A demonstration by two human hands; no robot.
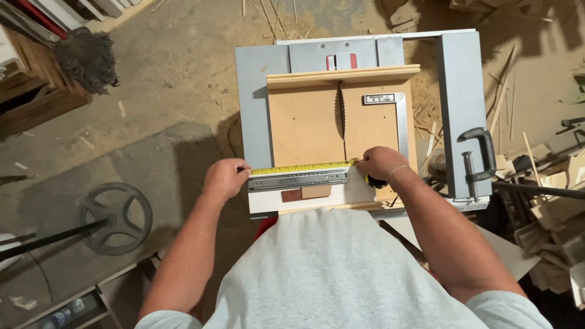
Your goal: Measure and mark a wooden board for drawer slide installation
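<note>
Head cam, looking straight down at a table saw [268,91] with a wooden sled [304,122] on it, blade [341,109] poking up through the slot.

Left hand [224,178] is pinching the hook end of a yellow tape [301,168] at the left end of a metal drawer slide [298,180], grip closed on the tape tip. Right hand [379,163] is clenched over the tape case at the slide's right end, tape pulled tight between the two. The slide lies flat along the near edge of the sled, on a white board [341,196], just short of the blade and not touching it.

So as I read it: tape is stretched and lined up end to end along the slide, the measuring part is basically set. No pencil mark that I can see, and nothing's been cut on the slide.

A steel square [402,122] lies on the sled's right side, and a clamp [478,161] stands at the right edge of the worktop. Floor's full of offcuts, mop [85,58] off to the left.
</note>
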